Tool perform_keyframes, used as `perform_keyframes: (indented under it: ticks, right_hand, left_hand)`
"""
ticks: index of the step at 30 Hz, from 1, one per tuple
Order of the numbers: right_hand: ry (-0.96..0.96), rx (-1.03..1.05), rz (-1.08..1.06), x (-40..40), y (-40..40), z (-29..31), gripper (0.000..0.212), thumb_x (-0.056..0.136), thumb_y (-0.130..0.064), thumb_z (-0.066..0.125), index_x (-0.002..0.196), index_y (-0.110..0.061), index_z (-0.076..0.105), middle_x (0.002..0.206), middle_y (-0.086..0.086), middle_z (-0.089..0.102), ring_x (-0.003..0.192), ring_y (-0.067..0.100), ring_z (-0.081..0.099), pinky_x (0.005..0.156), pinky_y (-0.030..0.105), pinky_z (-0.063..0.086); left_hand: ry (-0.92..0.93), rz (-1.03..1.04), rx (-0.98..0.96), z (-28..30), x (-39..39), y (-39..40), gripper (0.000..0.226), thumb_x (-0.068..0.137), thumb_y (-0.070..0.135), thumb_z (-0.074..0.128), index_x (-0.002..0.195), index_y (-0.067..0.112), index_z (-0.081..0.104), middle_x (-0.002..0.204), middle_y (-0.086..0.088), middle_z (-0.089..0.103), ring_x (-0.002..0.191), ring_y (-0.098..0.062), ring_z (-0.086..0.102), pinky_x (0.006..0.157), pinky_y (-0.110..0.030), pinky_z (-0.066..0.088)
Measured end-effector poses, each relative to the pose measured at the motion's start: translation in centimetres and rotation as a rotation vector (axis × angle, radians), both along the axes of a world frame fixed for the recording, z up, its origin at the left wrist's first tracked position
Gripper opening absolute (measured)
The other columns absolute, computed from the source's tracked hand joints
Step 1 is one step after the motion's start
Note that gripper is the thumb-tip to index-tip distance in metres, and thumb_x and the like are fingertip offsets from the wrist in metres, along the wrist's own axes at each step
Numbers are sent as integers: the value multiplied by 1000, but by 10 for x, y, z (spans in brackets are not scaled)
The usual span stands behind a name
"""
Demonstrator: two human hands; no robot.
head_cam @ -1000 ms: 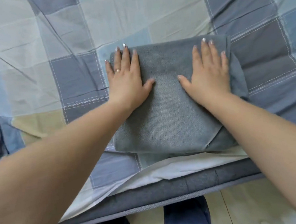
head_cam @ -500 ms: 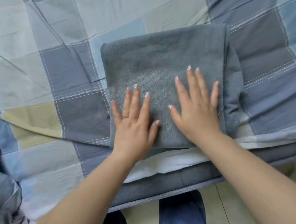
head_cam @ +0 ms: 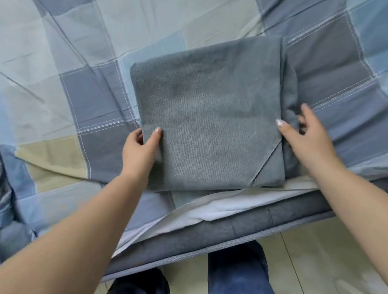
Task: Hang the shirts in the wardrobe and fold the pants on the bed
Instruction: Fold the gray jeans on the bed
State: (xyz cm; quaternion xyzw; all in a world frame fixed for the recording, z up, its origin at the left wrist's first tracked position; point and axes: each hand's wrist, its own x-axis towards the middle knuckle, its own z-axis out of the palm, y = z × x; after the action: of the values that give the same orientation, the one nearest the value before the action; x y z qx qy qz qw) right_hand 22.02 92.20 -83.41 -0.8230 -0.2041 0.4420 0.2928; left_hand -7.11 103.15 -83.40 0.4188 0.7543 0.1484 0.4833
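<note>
Head view: folded pants on checkered bedsheet, mattress edge nearby.

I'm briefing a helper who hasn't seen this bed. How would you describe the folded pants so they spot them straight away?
Start at the bed's checked blue cover and look to its near edge, just above the white sheet. There the pants lie as a flat grey-blue square, with the left hand and right hand gripping its sides. Unlike the checked cover, they are one plain colour.
</note>
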Motion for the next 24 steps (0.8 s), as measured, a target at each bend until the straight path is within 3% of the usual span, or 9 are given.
perform_keyframes:
  ticks: [1, 3, 5, 8, 10, 13, 19, 21, 24]
  right_hand:
    - [90, -1, -32, -2, 7, -3, 84, 80, -45, 71, 147, -13, 32, 142, 5, 48, 125, 11, 47, 109, 28, 33]
    - [226, -13, -70, -3, 19, -7, 81, 68, -51, 77, 135, -14, 48, 130, 2, 59, 116, 14, 57, 106, 37, 43]
    - [303, -37, -64, 1, 29, -6, 86, 57, -54, 81, 129, -17, 52, 122, -1, 64, 108, 17, 62, 101, 40, 48]
    - [385, -72, -3, 5, 40, -7, 87, 52, -51, 85, 126, -18, 53, 117, -1, 66, 104, 18, 64, 98, 40, 49]
    - [429, -104, 13, 4, 41, -5, 80, 54, -48, 86, 121, -18, 55, 116, -1, 66, 102, 18, 65, 96, 39, 50]
    - [437, -92, -44, -3, 29, 0, 54, 70, -35, 82, 114, -19, 56, 112, 1, 67, 100, 19, 64, 92, 37, 51]
    - [512, -46, -293, -48, -42, 52, 48, 76, -25, 78, 119, -12, 59, 109, 5, 70, 94, 20, 68, 79, 32, 53]
    - [531, -45, -359, -66, -79, 84, 43, 78, -25, 77, 116, -14, 59, 107, 4, 70, 93, 20, 68, 79, 33, 53]
    - [532, 33, -450, -90, -136, 147, 18, 83, -18, 71, 98, -21, 62, 98, 0, 70, 86, 14, 67, 73, 28, 53]
  left_hand:
    - [-58, 2, -57, 3, -2, 6, 35, 86, 36, 68, 113, 13, 65, 100, 5, 71, 94, -10, 66, 82, -27, 53]
    - [-144, -34, -171, 10, -5, 18, 21, 89, 35, 65, 99, 17, 67, 70, 15, 69, 64, -1, 63, 57, -21, 45]
    - [-214, -70, -273, 14, -6, 28, 18, 89, 36, 64, 96, 19, 65, 60, 18, 65, 57, 0, 60, 57, -22, 40]
    - [-296, -73, -342, 13, -5, 32, 23, 88, 32, 65, 106, 18, 65, 90, 10, 74, 83, -7, 69, 75, -25, 49]
    - [-315, -63, -339, 10, -1, 27, 32, 86, 30, 66, 114, 15, 64, 101, 5, 73, 89, -9, 70, 79, -25, 51]
    - [-294, -53, -275, 13, 3, 18, 35, 82, 30, 71, 113, 14, 64, 104, 1, 72, 92, -13, 69, 78, -27, 52]
    - [-371, -246, -279, 61, -14, -4, 26, 82, 23, 71, 106, 20, 63, 94, 5, 74, 84, -12, 71, 70, -25, 55]
    - [-427, -333, -300, 89, -22, -20, 46, 67, 35, 82, 106, 19, 64, 97, 5, 75, 89, -14, 71, 71, -25, 56]
    - [-468, -451, -322, 141, -32, -50, 85, 37, 50, 92, 111, 17, 64, 104, 0, 74, 93, -17, 71, 74, -26, 58]
